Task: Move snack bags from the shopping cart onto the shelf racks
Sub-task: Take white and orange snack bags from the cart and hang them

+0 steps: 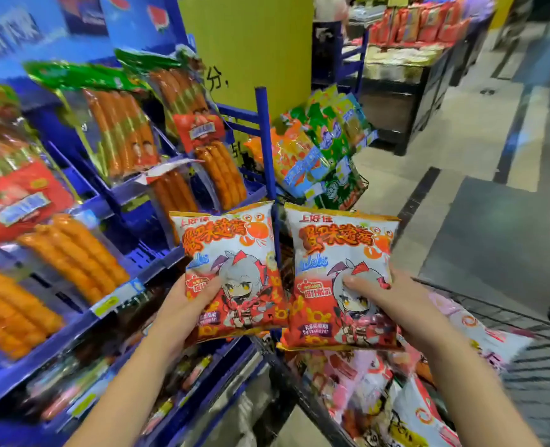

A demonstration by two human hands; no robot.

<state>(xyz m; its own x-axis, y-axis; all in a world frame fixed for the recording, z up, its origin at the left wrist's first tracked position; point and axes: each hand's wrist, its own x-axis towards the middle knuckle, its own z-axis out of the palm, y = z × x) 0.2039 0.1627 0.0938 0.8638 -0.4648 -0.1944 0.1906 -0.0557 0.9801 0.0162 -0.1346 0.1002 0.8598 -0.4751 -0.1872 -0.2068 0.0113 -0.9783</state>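
I hold two matching snack bags, white and red with a cartoon figure and crabs. My left hand (183, 308) grips the left snack bag (231, 253) by its lower left corner. My right hand (393, 304) grips the right snack bag (338, 253) from its right side. Both bags are upright, side by side, above the gap between the blue shelf rack (157, 262) and the shopping cart (499, 311). Several more snack bags (364, 382) lie in the cart at the lower right.
The blue rack on the left carries packs of orange sausages (73, 253) on sloping tiers. A wire basket of green and orange snack bags (318, 146) stands behind the rack's upright post (265, 140). Tiled aisle floor (480, 221) lies to the right; another display stands further back.
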